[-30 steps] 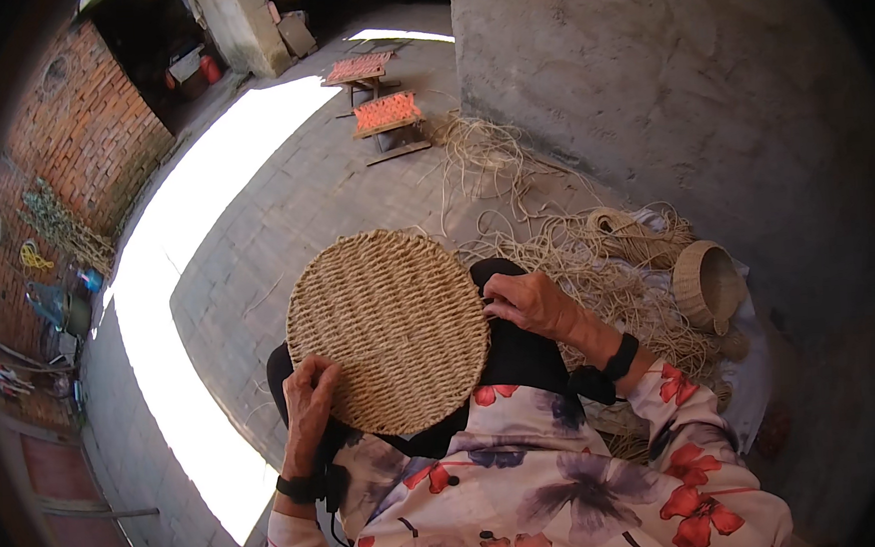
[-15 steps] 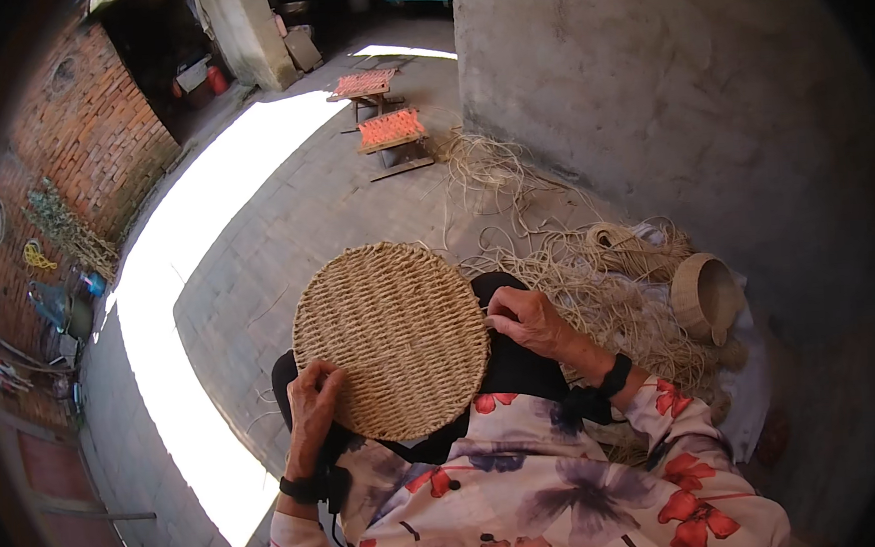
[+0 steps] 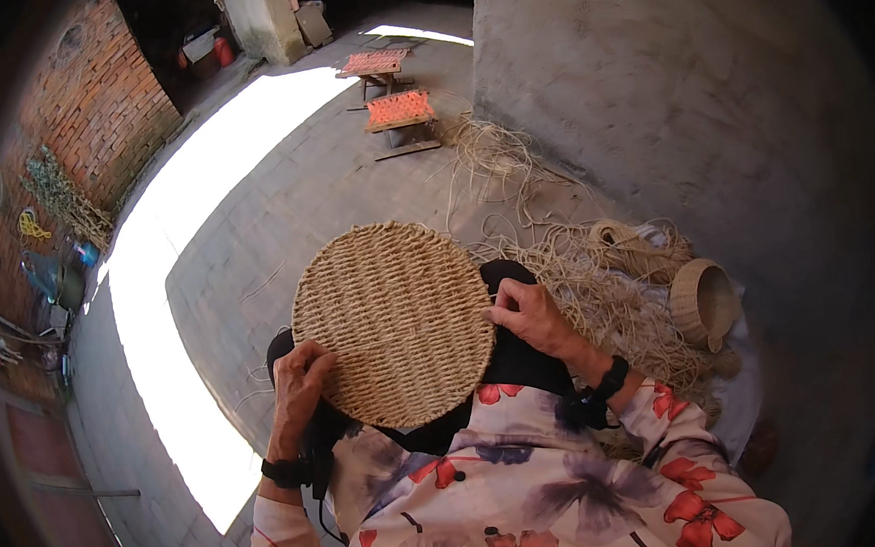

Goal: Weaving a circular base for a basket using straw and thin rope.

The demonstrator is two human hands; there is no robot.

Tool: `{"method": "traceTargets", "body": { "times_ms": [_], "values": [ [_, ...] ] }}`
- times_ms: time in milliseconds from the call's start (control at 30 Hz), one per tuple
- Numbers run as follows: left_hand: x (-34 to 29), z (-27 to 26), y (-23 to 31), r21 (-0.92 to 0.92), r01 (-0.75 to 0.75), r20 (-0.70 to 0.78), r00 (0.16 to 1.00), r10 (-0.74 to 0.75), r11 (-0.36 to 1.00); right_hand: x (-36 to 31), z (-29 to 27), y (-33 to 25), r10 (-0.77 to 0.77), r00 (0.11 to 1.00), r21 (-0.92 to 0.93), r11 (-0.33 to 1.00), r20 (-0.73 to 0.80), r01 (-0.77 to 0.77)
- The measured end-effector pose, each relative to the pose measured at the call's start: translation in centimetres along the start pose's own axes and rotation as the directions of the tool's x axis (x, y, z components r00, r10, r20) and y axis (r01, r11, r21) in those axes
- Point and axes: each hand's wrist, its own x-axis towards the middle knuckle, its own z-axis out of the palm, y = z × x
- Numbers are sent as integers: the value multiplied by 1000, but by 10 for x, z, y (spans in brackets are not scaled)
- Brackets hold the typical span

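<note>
A round woven mat [image 3: 396, 326] of twisted tan straw cord is held up over my lap, its ribbed face turned toward me. My left hand [image 3: 299, 382] grips its lower left edge, thumb laid on the face and the other fingers partly hidden behind. At the right edge, my right hand [image 3: 527, 316] pinches the rim between thumb and fingers. Black trousers [image 3: 513, 364] show under the mat on both sides.
Loose straw cord [image 3: 584, 290] lies heaped to the right, with a coiled bundle [image 3: 642, 251] and a small woven basket [image 3: 705, 304] on a white cloth. Two low stools [image 3: 400, 110] with orange woven seats stand ahead. A grey wall [image 3: 677, 88] rises at the right.
The mat has shifted slightly up in view, and my left hand has moved a little up and left along its edge. My right hand keeps its pinch on the right rim.
</note>
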Motion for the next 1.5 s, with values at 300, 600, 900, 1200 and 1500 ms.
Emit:
{"method": "traceTargets", "body": {
  "times_ms": [300, 600, 900, 1200, 1500],
  "values": [
    [-10, -51, 7, 172, 27, -96, 995, -10, 985, -2, -7, -27, -156, 943, -156, 981, -295, 114],
    [-36, -14, 115, 135, -672, 164, 740, 652, 728, 2, 52, -139, -324, 939, 211, 931, 112, 296],
    [-64, 35, 59, -352, -103, 407, 878, 251, 930, -15, 57, -94, -31, 912, 646, 715, 410, -266],
    [-64, 38, 45, -387, 55, 208, 978, 29, 921, -48, 25, -100, 39, 914, 284, 944, 405, -167],
    [-45, -36, -29, -982, 125, 103, 983, -152, 143, -74, -110, 44, 326, 898, -95, 925, -295, -368]
  ]
}}
